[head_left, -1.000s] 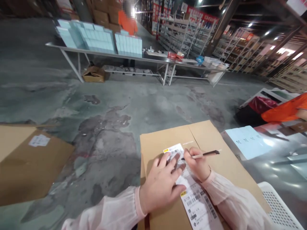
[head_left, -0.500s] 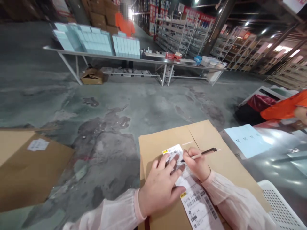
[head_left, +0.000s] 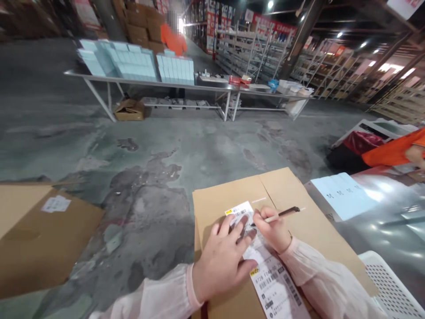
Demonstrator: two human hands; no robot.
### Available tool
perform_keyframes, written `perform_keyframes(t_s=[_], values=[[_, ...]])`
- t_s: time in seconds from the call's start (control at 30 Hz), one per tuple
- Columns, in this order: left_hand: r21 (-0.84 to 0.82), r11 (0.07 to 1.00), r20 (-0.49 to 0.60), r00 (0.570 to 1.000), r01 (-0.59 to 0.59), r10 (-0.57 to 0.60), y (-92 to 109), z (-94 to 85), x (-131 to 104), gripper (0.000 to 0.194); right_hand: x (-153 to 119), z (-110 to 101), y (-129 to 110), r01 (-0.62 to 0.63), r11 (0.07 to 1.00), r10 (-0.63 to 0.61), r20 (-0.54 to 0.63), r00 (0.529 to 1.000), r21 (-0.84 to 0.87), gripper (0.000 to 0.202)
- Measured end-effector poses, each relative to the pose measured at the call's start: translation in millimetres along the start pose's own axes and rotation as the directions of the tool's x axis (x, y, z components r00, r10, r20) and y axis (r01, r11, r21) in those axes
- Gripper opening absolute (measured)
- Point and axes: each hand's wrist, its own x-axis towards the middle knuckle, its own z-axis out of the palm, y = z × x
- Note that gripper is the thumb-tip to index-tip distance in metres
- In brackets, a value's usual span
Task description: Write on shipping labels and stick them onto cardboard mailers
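A long white printed label strip (head_left: 275, 283) with barcodes and small yellow marks lies on brown cardboard (head_left: 308, 221). My left hand (head_left: 224, 257) rests on the strip's upper part, palm down, fingers spread. Just right of it, my right hand (head_left: 272, 228) pinches a pen (head_left: 282, 213), light-coloured with a dark end. The pen's tip points down at the paper beside my left fingertips; any fresh marks are too small to make out.
A cardboard box (head_left: 56, 239) stands at left. At right are light-blue boxes (head_left: 340, 195), a white perforated basket (head_left: 392, 283) and a person's orange sleeve (head_left: 392, 148). Across the floor, a long table (head_left: 212, 86) holds blue boxes, with a person in orange behind it.
The pen tip and my right hand have shifted very slightly over the paper. My left hand stays in place. The background has moved a little with the head.
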Motion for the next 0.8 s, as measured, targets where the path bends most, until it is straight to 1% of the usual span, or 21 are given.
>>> perform_keyframes(t_s=[0.07,0.17,0.23,0.33,0.4,0.63,0.8], values=[[-0.001,1.000,0.004,1.000,0.003,-0.003,0.2,-0.8,0.2,0.054,0.5,-0.8,-0.8,0.019,1.000,-0.019,0.003,1.000,-0.004,0.039],[0.007,1.000,0.001,1.000,0.001,-0.001,0.8,-0.8,0.4,0.053,1.3,-2.7,-2.7,0.010,0.999,-0.010,0.000,1.000,0.038,0.040],[0.015,1.000,-0.007,1.000,-0.002,0.002,1.2,-0.5,0.4,0.053,1.8,-4.3,-4.0,-0.006,0.999,0.008,-0.037,0.999,0.047,0.040],[0.012,1.000,-0.010,1.000,-0.005,0.006,2.2,-0.9,0.2,0.052,2.3,-5.7,-5.1,-0.028,1.000,0.028,-0.108,0.994,0.002,0.040],[0.003,1.000,-0.004,1.000,-0.001,0.001,3.1,-1.6,-0.1,0.053,2.3,-5.2,-4.5,-0.041,0.999,0.040,-0.122,0.992,-0.005,0.041],[-0.009,1.000,0.001,1.000,0.007,-0.007,4.0,-1.5,-0.7,0.051,-0.6,-0.8,2.7,-0.018,1.000,0.020,-0.082,0.996,0.025,0.041],[-0.006,1.000,0.001,1.000,0.010,-0.010,1.6,-0.6,-0.3,0.052,-0.6,-1.8,4.7,-0.007,1.000,0.008,-0.054,0.998,0.002,0.042]])
